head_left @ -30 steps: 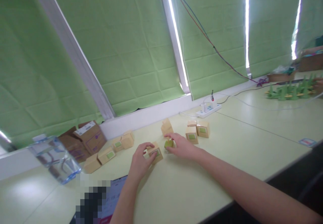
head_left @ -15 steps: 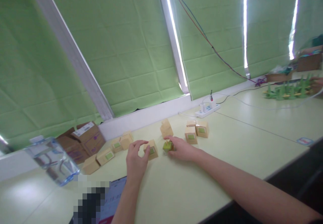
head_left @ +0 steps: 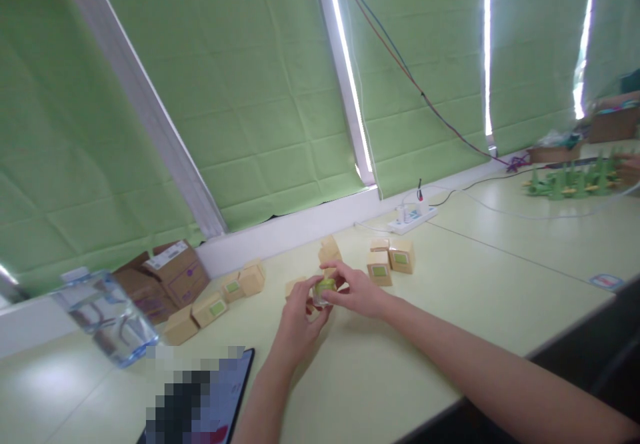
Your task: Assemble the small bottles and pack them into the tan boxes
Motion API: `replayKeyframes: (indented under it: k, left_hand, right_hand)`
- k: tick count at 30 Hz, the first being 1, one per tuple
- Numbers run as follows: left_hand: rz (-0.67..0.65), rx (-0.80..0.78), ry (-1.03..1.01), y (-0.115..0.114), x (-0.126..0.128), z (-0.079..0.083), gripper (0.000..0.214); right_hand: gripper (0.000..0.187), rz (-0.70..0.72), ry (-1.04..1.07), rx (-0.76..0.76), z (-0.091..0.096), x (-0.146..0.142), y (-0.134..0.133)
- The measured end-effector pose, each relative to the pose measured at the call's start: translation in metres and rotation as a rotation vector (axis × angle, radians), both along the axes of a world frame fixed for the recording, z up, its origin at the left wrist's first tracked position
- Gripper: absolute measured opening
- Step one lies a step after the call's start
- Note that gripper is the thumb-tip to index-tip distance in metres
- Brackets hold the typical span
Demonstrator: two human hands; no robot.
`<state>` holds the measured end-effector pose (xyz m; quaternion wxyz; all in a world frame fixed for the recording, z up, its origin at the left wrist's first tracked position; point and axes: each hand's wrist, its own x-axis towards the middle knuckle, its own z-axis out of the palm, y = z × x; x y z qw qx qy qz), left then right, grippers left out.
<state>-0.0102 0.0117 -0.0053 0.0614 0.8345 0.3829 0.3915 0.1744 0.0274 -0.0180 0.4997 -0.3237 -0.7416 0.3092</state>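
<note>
Between my two hands is a small clear jar with a yellow-green top (head_left: pixel 325 289). My left hand (head_left: pixel 301 314) closes its fingers on the jar's left and lower side. From the right, my right hand (head_left: pixel 357 291) grips the jar with thumb and fingers. Partly hidden behind my left fingers stands a small tan box (head_left: pixel 295 287). Just beyond my right hand is another tan box (head_left: pixel 329 251) with its flaps up.
Several tan boxes with green labels stand at the right (head_left: pixel 401 257) and the left (head_left: pixel 210 309). A large water bottle (head_left: pixel 107 317), a brown carton (head_left: pixel 175 274), a phone (head_left: pixel 225 391) and a power strip (head_left: pixel 413 219) lie around. Green spiky pieces (head_left: pixel 570 181) sit far right.
My left hand has moved right, off the tan box, and now holds the jar together with my right hand. The jar has shifted slightly left and turned.
</note>
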Motion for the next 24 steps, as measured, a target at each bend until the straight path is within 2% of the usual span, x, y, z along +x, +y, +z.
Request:
replayKeyframes:
  k: [3,7,11,14,16,20,24]
  left_hand:
    - [0.021,-0.030,0.007,0.000,-0.001,0.001,0.042]
    - [0.026,-0.083,0.070,-0.002,-0.002,0.001,0.043]
    - [0.040,-0.128,0.102,-0.004,-0.001,-0.001,0.044]
    - [0.056,-0.140,0.099,-0.007,-0.001,0.000,0.043]
    - [0.071,-0.120,0.078,-0.008,-0.002,0.002,0.040]
    - [0.059,-0.091,-0.096,-0.009,-0.004,0.004,0.037]
    - [-0.017,-0.169,-0.365,-0.005,-0.006,0.003,0.041]
  right_hand:
    - [0.045,0.002,-0.039,0.018,-0.001,0.000,0.000]
    - [0.036,-0.198,-0.044,0.105,0.005,-0.003,0.010]
    - [0.030,-0.382,-0.174,0.190,0.022,-0.010,0.037]
    - [0.032,-0.469,-0.264,0.132,0.033,-0.017,0.062]
    - [0.035,-0.475,-0.278,0.112,0.036,-0.021,0.076]
    - [0.035,-0.472,-0.285,0.061,0.031,-0.027,0.092]
    - [0.025,-0.423,-0.294,0.054,0.026,-0.027,0.086]
